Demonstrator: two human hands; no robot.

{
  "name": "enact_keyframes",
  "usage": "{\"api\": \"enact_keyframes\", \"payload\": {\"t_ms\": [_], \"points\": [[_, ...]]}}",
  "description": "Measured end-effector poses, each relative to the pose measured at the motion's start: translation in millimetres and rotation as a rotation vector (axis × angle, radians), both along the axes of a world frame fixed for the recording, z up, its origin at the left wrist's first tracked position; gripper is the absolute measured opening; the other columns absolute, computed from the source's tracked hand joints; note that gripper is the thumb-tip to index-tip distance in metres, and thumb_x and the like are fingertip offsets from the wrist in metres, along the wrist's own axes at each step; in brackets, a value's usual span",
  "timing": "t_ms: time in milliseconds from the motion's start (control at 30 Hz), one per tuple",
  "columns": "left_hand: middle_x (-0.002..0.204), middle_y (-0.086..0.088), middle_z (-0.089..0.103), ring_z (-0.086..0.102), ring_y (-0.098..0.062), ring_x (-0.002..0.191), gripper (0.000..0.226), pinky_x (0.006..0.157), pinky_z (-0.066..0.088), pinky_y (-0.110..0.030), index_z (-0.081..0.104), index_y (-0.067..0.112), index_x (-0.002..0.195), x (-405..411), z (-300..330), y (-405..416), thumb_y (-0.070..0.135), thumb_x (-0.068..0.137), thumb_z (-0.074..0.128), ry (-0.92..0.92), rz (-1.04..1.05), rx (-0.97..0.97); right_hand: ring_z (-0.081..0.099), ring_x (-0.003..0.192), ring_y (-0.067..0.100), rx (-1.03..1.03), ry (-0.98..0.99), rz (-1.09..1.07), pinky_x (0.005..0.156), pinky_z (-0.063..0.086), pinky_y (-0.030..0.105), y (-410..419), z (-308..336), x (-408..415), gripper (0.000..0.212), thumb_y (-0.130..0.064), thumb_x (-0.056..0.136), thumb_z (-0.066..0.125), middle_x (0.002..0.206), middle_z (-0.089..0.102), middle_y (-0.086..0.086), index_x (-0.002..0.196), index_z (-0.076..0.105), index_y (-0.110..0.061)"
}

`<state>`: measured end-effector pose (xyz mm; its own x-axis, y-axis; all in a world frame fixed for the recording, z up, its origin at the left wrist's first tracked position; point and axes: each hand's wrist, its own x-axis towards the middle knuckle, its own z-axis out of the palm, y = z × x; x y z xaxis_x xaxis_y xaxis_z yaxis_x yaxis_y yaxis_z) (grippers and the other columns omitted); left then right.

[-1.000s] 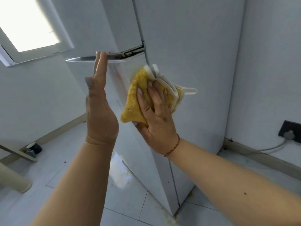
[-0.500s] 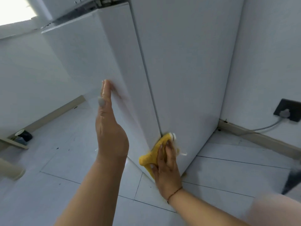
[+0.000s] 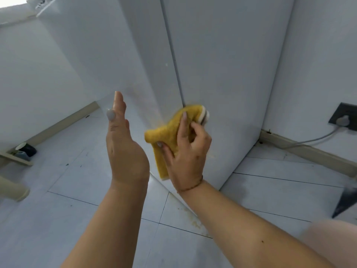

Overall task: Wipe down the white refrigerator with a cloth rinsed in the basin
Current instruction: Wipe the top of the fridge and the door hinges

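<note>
One white refrigerator (image 3: 222, 74) stands against the wall (image 3: 324, 55), its door (image 3: 108, 60) swung ajar, so a dark vertical seam runs down between door edge and cabinet side. Two hands work at it. The right hand (image 3: 188, 149) grasps one yellow cloth (image 3: 170, 130), fingers curled over it, pressing it on the refrigerator's lower corner at the foot of that seam; the cloth's white backing shows at its top edge. The left hand (image 3: 123, 146) is flat and released, fingers straight, just beside the door's face; contact cannot be told. Right of the refrigerator, one dark socket (image 3: 345, 117) on the wall carries one grey cable (image 3: 309, 141) along the skirting. Left of the refrigerator lies open tiled floor (image 3: 58, 200), with one dark cup (image 3: 26, 148) far off. Brownish specks mark the floor below the refrigerator's corner.
</note>
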<state>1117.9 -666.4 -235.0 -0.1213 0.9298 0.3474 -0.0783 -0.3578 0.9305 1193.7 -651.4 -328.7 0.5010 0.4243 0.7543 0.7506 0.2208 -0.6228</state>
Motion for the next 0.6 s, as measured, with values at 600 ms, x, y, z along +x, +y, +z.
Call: {"api": "enact_keyframes", "payload": {"t_ms": [600], "points": [[0.153, 0.008, 0.038, 0.036, -0.011, 0.138, 0.056, 0.104, 0.025, -0.029, 0.033, 0.028, 0.15, 13.3, -58.4, -21.3, 0.053, 0.1, 0.027, 0.074, -0.032, -0.591, 0.04, 0.124, 0.023, -0.386, 0.02, 0.146, 0.101, 0.044, 0.041, -33.9, -170.6, 3.3, 0.06, -0.05, 0.099, 0.033, 0.14, 0.033, 0.007, 0.152, 0.01, -0.034]]}}
